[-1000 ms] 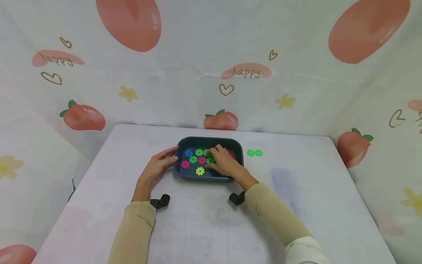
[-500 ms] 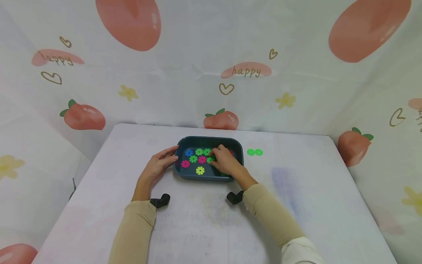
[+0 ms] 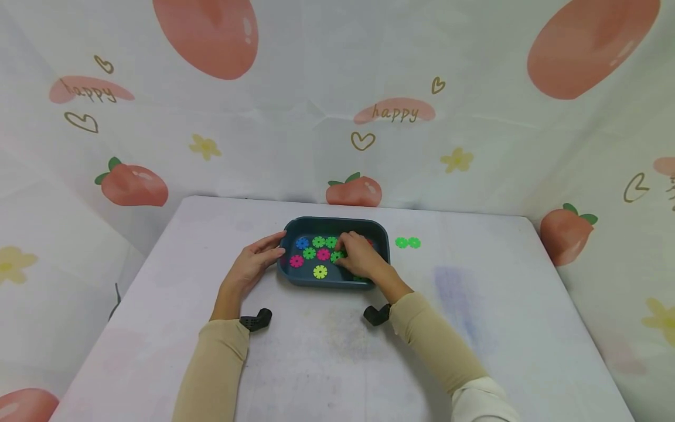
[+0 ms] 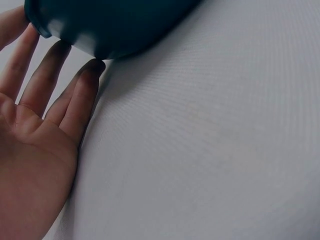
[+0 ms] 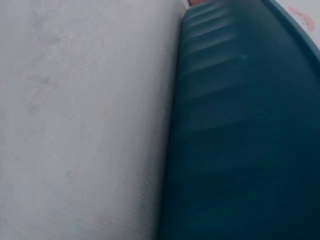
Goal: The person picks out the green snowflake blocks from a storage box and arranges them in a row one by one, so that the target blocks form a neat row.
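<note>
A dark teal tray (image 3: 327, 283) stands on the table, with several plastic snowflake discs in it: a blue one (image 3: 302, 242), a yellow one (image 3: 320, 272), pink ones (image 3: 296, 261) and green ones (image 3: 319, 241). At the tray's left end my left hand (image 3: 250, 264) rests its extended fingers on the rim and wall; the left wrist view shows those fingertips (image 4: 95, 65) against the outer wall. My right hand (image 3: 362, 258) reaches inside the right half, thumb and fingers curled together on a green disc (image 3: 336, 257). Its fingertips are partly hidden, and the right wrist view has only the tray's wall (image 5: 240, 140).
Two green discs (image 3: 408, 242) lie side by side on the white table (image 3: 327, 363), right of the tray. Behind the table hangs a cloth (image 3: 295, 117) printed with peaches. Each wrist wears a black device (image 3: 256, 320).
My right hand's fingers have drawn together from a wider spread and shifted slightly right within the tray. My left hand stays at the tray's left end.
</note>
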Motion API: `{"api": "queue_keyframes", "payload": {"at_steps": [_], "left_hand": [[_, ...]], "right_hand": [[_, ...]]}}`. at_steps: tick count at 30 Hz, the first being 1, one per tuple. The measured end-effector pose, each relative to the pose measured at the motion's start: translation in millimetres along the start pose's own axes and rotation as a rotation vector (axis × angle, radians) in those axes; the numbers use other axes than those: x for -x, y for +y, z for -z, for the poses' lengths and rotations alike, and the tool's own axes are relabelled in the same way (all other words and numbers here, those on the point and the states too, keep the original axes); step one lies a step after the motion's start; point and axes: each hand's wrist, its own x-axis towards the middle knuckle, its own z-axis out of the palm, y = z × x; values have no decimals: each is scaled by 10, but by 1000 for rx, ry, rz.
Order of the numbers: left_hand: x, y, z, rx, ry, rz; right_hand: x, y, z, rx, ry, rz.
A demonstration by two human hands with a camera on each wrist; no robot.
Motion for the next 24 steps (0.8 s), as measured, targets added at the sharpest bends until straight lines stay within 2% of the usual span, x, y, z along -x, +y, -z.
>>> {"api": "queue_keyframes", "payload": {"at_steps": [6,16,24], "left_hand": [[9,-5,-3,7,-4,-4],[-17,-15,-2,16,-3,-15],[-4,1,-15,-3,-4,-7]], "right_hand": [[23,0,33,-116,14,27],[94,-73,220,-226,138,52],[166,-62,414,-342,214,28]]}}
